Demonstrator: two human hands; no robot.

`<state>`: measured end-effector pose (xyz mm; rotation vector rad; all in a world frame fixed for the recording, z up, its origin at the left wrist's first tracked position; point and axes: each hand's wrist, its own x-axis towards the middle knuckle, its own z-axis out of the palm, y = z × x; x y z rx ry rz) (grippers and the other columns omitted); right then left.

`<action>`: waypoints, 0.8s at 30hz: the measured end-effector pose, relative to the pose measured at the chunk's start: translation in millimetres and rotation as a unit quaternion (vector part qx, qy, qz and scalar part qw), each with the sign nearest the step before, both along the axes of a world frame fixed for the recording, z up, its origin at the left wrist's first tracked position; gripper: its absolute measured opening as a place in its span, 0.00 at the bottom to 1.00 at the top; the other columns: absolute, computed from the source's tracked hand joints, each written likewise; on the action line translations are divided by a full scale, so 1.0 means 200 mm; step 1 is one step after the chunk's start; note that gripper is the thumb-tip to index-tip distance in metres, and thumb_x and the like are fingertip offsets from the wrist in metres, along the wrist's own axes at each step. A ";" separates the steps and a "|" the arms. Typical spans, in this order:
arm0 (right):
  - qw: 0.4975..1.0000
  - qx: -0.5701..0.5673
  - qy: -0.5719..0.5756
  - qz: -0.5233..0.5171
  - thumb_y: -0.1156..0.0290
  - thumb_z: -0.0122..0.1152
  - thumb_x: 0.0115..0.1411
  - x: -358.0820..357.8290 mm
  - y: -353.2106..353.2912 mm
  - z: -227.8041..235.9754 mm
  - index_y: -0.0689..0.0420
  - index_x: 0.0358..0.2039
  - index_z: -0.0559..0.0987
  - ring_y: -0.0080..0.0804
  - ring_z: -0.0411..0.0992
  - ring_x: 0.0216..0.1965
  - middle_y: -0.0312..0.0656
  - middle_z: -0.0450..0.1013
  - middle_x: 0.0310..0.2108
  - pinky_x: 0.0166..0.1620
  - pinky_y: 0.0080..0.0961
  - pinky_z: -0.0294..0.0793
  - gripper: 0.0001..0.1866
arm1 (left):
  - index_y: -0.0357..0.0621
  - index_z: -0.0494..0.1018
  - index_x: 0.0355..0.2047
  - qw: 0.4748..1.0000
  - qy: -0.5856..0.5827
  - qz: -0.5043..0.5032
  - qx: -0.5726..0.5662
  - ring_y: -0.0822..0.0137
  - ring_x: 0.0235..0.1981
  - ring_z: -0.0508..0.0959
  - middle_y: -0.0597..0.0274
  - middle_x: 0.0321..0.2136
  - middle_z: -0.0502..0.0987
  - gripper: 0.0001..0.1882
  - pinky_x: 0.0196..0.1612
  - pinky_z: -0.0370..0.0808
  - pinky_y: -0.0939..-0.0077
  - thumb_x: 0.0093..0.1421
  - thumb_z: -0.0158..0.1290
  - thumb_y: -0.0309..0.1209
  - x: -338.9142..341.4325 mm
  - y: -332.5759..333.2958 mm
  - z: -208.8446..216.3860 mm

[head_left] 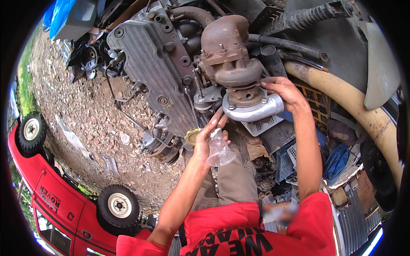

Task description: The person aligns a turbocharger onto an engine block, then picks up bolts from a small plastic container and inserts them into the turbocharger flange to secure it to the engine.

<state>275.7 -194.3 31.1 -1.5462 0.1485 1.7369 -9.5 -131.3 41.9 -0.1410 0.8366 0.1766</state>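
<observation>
A turbocharger with a silver compressor housing [256, 112] and a rusty turbine housing [226, 36] is mounted on the engine. My right hand [287, 94] grips the turbocharger's right side, its fingers at the seam above the silver housing. Between the fingers of my left hand [207, 138] is a clear plastic cup [223, 154], tilted, its wide mouth pointing down. Extended fingertips of that hand reach the lower left of the silver housing. A yellow oil filler cap [192, 136] sits just left of my left hand. Beside the turbocharger is a round metal actuator [208, 97].
The engine's dark ribbed valve cover [160, 68] lies left of the turbocharger. A thick tan pipe [354, 98] curves along the right, near a yellow crate [314, 102] and a blue basket [285, 164]. Gravel ground [102, 128] and a red vehicle [60, 205] are at left.
</observation>
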 end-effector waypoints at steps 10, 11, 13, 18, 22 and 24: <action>1.000 0.009 0.009 -0.019 0.69 0.60 0.61 -0.04 -0.06 -0.05 0.67 0.42 0.77 0.26 0.77 0.31 0.43 0.77 0.34 0.35 0.24 0.78 0.14 | 0.46 0.57 0.63 1.000 0.012 0.010 0.012 0.72 0.23 0.72 0.61 0.58 0.68 0.32 0.28 0.78 0.72 0.60 0.52 0.39 0.01 0.00 0.02; 1.000 0.007 0.011 -0.019 0.70 0.59 0.61 -0.04 -0.05 -0.04 0.67 0.43 0.77 0.26 0.77 0.32 0.44 0.77 0.35 0.35 0.24 0.78 0.15 | 0.46 0.57 0.64 1.000 0.015 0.010 0.018 0.72 0.23 0.72 0.62 0.57 0.68 0.32 0.28 0.77 0.72 0.60 0.52 0.38 0.02 -0.01 0.03; 0.999 0.022 0.016 -0.023 0.70 0.59 0.61 -0.03 -0.05 -0.05 0.68 0.45 0.76 0.27 0.77 0.33 0.44 0.77 0.36 0.36 0.24 0.78 0.16 | 0.48 0.57 0.64 1.000 0.013 0.017 0.006 0.72 0.24 0.72 0.62 0.57 0.68 0.32 0.28 0.77 0.72 0.61 0.52 0.38 0.02 -0.01 0.00; 0.996 0.069 0.047 -0.043 0.71 0.60 0.60 -0.02 -0.07 -0.10 0.68 0.45 0.77 0.28 0.76 0.36 0.44 0.77 0.37 0.40 0.23 0.76 0.15 | 0.49 0.55 0.65 1.000 0.004 0.022 0.007 0.72 0.24 0.71 0.61 0.59 0.67 0.33 0.29 0.76 0.74 0.61 0.51 0.38 0.02 -0.01 0.02; 0.998 0.045 0.023 -0.027 0.72 0.60 0.59 -0.03 -0.06 -0.09 0.67 0.45 0.77 0.27 0.76 0.35 0.43 0.77 0.37 0.40 0.21 0.75 0.15 | 0.47 0.55 0.65 1.000 0.009 0.024 0.002 0.72 0.24 0.71 0.60 0.59 0.66 0.33 0.29 0.77 0.74 0.61 0.51 0.38 0.02 -0.01 0.00; 0.999 0.042 0.003 -0.012 0.72 0.59 0.59 -0.02 -0.05 -0.10 0.66 0.45 0.77 0.26 0.75 0.37 0.42 0.77 0.38 0.41 0.21 0.74 0.15 | 0.46 0.54 0.66 1.000 0.009 0.021 0.010 0.72 0.25 0.71 0.59 0.59 0.66 0.34 0.29 0.77 0.74 0.61 0.50 0.38 0.02 -0.01 -0.01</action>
